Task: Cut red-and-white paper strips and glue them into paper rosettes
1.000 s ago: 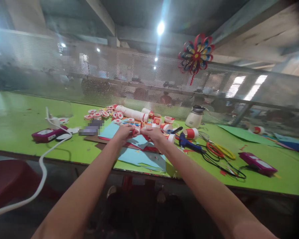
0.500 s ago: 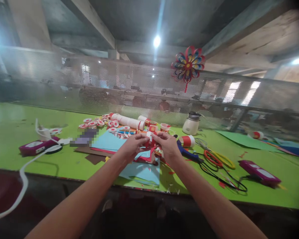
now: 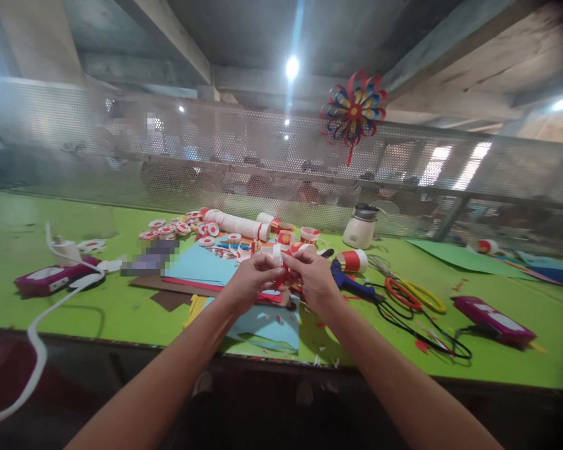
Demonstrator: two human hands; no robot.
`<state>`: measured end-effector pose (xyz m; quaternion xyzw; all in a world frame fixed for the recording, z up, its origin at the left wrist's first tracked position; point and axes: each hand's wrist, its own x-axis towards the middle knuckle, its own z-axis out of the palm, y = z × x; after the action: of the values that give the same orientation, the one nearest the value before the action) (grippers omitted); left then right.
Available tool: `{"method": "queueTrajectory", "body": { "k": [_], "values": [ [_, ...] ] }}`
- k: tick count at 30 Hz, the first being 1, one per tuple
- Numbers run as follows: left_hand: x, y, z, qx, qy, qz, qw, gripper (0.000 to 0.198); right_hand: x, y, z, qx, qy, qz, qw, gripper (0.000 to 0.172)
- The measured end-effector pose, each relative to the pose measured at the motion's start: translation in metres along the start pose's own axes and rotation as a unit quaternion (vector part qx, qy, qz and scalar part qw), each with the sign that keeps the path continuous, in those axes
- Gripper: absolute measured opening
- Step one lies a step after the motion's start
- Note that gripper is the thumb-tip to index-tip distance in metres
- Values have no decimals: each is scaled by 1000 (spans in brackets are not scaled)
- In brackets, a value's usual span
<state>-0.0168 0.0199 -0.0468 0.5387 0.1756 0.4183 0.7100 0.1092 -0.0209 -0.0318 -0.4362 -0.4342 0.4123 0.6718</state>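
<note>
Grip: left hand (image 3: 253, 280), right hand (image 3: 312, 272) both pinching red-and-white piece (image 3: 277, 252) between them.
Piece: apparently mid-adjustment; next move likely needs steadiness.
Glue gun (image 3: 354, 286): beside right hand.

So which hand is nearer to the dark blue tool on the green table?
Right. The right hand is just to the left of the dark blue tool in the picture; the left hand is farther left, with the right hand between it and the tool.

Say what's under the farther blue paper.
A red sheet and brown cardboard stick out beneath the blue paper. Anything fully under it is covered, and the left hand hides part of the paper.
</note>
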Motion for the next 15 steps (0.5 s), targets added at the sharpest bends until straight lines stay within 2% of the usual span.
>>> {"method": "queueTrajectory", "body": {
  "k": [3, 9, 15],
  "values": [
    [-1, 0, 0, -6, 16, 5, 1000, 30, -1, 2, -1, 7, -10, 12, 1000, 33],
    [0, -1, -2, 1, -9, -20, 1000, 25, -1, 6, -5, 8, -18, 8, 1000, 31],
    [1, -2, -5, 19, 24, -26, 999, 19, 1, 8, -7, -3, -14, -5, 1000, 32]
  ]
}}
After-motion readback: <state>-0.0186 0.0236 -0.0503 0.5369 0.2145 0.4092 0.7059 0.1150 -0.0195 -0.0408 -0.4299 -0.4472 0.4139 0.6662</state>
